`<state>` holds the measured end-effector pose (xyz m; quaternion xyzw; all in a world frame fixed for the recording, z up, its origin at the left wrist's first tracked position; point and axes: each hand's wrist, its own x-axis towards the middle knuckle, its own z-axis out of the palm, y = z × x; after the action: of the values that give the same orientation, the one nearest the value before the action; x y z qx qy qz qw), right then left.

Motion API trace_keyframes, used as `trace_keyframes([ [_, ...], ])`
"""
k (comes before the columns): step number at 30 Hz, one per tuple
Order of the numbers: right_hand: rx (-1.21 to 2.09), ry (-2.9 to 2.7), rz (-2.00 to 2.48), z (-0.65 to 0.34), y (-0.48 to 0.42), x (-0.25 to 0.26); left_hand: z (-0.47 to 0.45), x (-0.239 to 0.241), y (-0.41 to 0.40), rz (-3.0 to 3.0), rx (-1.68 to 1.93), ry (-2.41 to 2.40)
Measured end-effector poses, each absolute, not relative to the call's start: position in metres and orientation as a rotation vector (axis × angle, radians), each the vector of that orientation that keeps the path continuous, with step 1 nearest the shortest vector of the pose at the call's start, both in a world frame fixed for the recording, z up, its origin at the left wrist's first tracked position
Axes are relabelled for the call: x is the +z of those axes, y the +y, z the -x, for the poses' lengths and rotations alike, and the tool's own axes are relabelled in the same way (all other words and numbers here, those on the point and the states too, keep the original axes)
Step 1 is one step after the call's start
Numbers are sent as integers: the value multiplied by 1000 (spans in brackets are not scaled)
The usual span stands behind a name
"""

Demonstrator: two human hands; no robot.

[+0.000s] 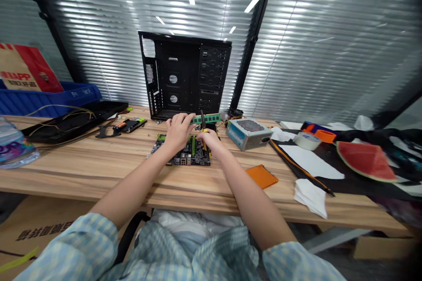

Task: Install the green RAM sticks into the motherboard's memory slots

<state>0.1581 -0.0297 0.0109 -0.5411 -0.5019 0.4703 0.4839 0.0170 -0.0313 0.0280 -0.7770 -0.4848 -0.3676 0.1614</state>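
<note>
My left hand (179,131) is over the left part of a motherboard (194,158), fingers curled at the left end of a green memory stick (212,118). That stick lies level behind the board's bright green slots, its left end partly covered by my fingers. My right hand (212,141) is closed around a slim tool (203,122) with a dark upper end and yellow parts. Held roughly upright, the tool crosses in front of the memory stick; its kind and lower tip are unclear. The motherboard lies flat on the wooden table, partly hidden by both hands.
Behind the board stands an open black computer case (184,74). To the right are a power supply (249,132), an orange plate (262,176), white tape (307,140) and a watermelon slice (365,161). A blue bin (75,94) and black panel (79,120) occupy the left.
</note>
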Motion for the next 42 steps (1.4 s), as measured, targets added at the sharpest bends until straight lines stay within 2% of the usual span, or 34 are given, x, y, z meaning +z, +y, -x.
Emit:
trace_keyframes([
  [13, 1119, -1233, 1396, -157, -28, 8, -17, 27, -32, 2236, -1000, -1400],
  [33, 812, -1384, 1502, -161, -19, -2, -18, 30, -37, 2327, -1020, -1406],
  [37, 676, -1442, 1610, -162, -18, -1, -18, 30, -37, 2290, -1115, -1465],
  [42, 502, -1534, 1766, -164, -23, 3, -16, 28, -31, 2291, -1398, -1556],
])
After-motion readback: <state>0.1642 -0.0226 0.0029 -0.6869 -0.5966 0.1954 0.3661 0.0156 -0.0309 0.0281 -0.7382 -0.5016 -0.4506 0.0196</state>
